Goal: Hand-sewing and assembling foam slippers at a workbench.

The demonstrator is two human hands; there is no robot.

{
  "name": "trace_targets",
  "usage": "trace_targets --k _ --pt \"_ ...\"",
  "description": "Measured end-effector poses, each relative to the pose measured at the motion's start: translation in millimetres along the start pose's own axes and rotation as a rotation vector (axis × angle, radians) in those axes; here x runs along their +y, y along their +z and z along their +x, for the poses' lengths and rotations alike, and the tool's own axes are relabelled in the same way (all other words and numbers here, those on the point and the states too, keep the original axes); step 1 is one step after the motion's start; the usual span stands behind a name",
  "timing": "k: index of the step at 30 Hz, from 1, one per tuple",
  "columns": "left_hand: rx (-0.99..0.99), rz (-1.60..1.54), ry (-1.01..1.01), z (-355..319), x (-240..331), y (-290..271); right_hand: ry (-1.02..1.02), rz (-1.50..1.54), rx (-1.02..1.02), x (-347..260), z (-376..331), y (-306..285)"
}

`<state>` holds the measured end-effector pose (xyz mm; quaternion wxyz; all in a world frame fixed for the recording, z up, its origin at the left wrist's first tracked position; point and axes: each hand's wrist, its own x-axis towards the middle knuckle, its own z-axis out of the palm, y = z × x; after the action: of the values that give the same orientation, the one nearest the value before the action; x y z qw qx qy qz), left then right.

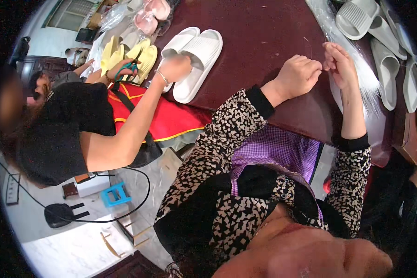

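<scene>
while the left hand point(297, 74) rests fisted, the right hand point(339, 62) pinches clear plastic bags point(356, 69).

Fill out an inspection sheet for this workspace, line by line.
Surface: dark red table, mostly bare at the middle.
Job's things: clear plastic bags beside the right hand; what the fingers pinch is too small to tell.
Clutter: white slippers, yellow slippers, grey slippers.
Grippers: left hand fisted on the table.
Cables: black cable on the floor.
Surroundings: co-worker's hand on a white slipper; blue stool.
</scene>
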<state>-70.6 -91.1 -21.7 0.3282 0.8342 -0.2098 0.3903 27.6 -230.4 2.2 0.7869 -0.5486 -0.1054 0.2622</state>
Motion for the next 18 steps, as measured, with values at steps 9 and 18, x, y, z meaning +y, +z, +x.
trace_targets --k 9,18 --pt "-0.039 -0.001 -0.019 -14.2 18.5 -9.8 -0.042 0.107 0.066 1.0 4.5 -8.8" --pt "-0.156 -0.007 -0.142 -51.1 53.5 -19.0 -0.044 0.116 0.053 -1.7 2.7 -13.4"
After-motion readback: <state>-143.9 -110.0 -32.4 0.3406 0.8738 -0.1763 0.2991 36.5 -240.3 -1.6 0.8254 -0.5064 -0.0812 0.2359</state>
